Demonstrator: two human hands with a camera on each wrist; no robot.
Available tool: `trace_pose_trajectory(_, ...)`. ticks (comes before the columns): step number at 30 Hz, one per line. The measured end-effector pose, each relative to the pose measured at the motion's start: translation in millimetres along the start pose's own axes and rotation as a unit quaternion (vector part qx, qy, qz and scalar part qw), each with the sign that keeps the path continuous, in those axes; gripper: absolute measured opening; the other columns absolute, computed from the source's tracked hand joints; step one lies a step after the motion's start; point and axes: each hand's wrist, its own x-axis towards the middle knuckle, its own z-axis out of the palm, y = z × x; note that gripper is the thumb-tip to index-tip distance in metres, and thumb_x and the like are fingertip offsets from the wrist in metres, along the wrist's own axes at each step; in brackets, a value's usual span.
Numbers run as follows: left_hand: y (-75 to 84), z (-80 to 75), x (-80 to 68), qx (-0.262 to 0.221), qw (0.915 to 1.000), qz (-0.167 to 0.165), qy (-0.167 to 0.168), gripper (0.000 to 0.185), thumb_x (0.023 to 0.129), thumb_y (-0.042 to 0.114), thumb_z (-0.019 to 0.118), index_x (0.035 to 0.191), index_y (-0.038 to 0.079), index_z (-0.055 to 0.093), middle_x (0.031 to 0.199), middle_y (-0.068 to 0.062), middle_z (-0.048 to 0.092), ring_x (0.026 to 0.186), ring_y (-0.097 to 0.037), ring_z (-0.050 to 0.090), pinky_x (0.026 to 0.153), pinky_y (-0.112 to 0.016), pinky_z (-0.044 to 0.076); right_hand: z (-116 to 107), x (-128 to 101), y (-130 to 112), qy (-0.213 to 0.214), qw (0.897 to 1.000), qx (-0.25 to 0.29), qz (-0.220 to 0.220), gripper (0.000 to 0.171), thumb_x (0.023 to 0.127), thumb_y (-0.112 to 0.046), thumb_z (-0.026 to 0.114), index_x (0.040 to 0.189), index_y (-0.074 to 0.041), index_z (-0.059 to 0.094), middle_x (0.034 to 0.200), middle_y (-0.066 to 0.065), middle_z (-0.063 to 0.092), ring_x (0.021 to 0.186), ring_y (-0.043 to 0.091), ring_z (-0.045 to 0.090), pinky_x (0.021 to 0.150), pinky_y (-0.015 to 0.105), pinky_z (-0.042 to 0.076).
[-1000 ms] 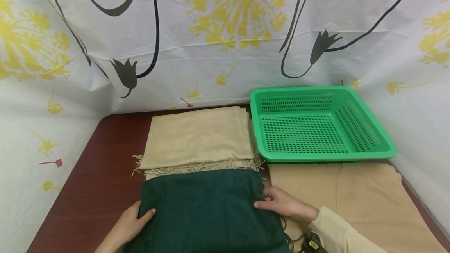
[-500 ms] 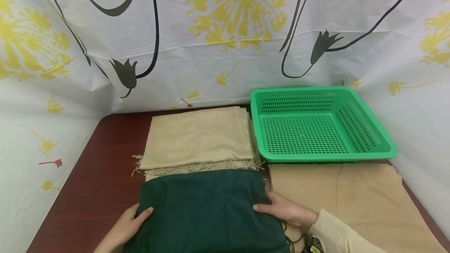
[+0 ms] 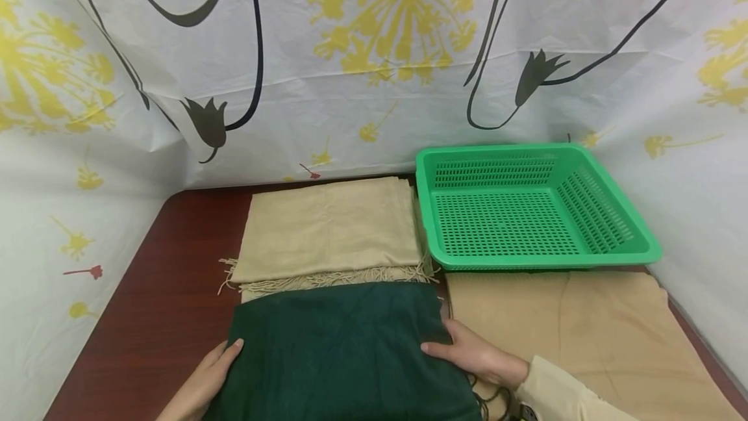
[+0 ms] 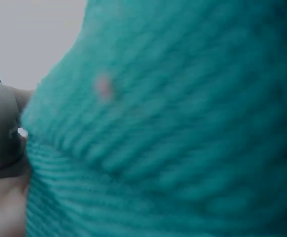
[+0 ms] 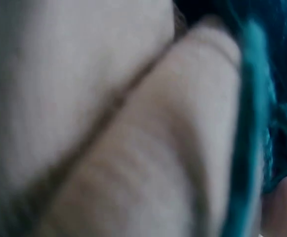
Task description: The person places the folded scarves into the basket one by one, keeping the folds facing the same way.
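A folded dark green shawl (image 3: 345, 349) lies in front, its far edge overlapping a cream fringed shawl (image 3: 327, 232). My left hand (image 3: 201, 379) grips its left edge, thumb on top and the other fingers hidden. At the right edge my right hand (image 3: 467, 349) pinches the shawl, with the thumb over the fabric. Ribbed green fabric (image 4: 168, 123) fills most of the left wrist view. In the right wrist view, a shawl edge (image 5: 249, 123) runs between large blurred fingers (image 5: 148, 133) and another fingertip at the lower right. Dark green fringe (image 3: 493, 398) hangs beside the right wrist.
An empty green plastic basket (image 3: 543, 258) stands at the back right. Its front edge meets a tan folded cloth (image 3: 584, 330). The dark red-brown table (image 3: 175, 278) shows at left. Patterned white curtain (image 3: 280, 135) encloses the back and sides.
The left thumb has slid left toward the shawl's edge. My right hand has closed in on the right edge, its fingers now tucked out of sight behind the fabric.
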Motion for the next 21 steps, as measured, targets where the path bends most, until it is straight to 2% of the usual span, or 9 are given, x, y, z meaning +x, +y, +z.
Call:
trace_pose_trajectory(3,-1.2,0.3,0.4,0.007,0.9999,0.004,0.015,0.08,0.088,0.056,0.035,0.129,-0.011,0.017,0.125,-0.033,0.028,0.107,-0.039,0.04,0.077,-0.04,0.041,1,-1,-1,0.013,1.0,-0.001,-0.004,0.064,0.088,-0.022,0.056,0.133,0.009,0.025,0.132,0.022,0.036,0.118,0.033,0.036,0.092,0.04,0.035)
trace_pose_trajectory(7,-3.8,1.2,-0.3,-0.006,0.9991,0.02,0.036,0.064,0.092,0.046,0.037,0.124,-0.006,0.02,0.117,-0.026,0.032,0.099,-0.031,0.043,0.072,-0.035,0.04,3,-1,-2,0.026,1.0,0.008,-0.014,0.06,0.088,-0.021,0.056,0.133,0.007,0.029,0.13,0.02,0.04,0.117,0.03,0.04,0.09,0.034,0.038)
trace_pose_trajectory(11,-4.6,2.9,-2.4,-0.007,0.9974,0.044,0.058,0.055,0.094,0.038,0.036,0.125,-0.005,0.019,0.118,-0.025,0.032,0.097,-0.028,0.045,0.071,-0.032,0.04,4,-1,-2,0.047,0.999,0.0,-0.026,0.056,0.089,-0.022,0.055,0.132,0.006,0.032,0.13,0.019,0.042,0.116,0.03,0.041,0.088,0.032,0.039)
trace_pose_trajectory(18,1.3,4.7,-6.9,-0.002,0.9935,0.058,0.098,0.042,0.096,0.025,0.038,0.125,-0.002,0.027,0.11,-0.019,0.048,0.082,-0.02,0.053,0.066,-0.033,0.044,6,0,-2,0.092,0.995,-0.024,-0.036,0.053,0.089,-0.023,0.055,0.13,0.004,0.038,0.13,0.019,0.042,0.118,0.031,0.038,0.091,0.036,0.035)
trace_pose_trajectory(21,5.4,6.2,-10.5,0.004,0.9914,0.062,0.116,0.041,0.095,0.025,0.04,0.125,-0.001,0.031,0.107,-0.018,0.052,0.077,-0.02,0.054,0.063,-0.034,0.044,6,-1,-3,0.103,0.993,-0.03,-0.038,0.051,0.088,-0.024,0.055,0.129,0.003,0.04,0.129,0.018,0.043,0.118,0.031,0.038,0.091,0.035,0.035)
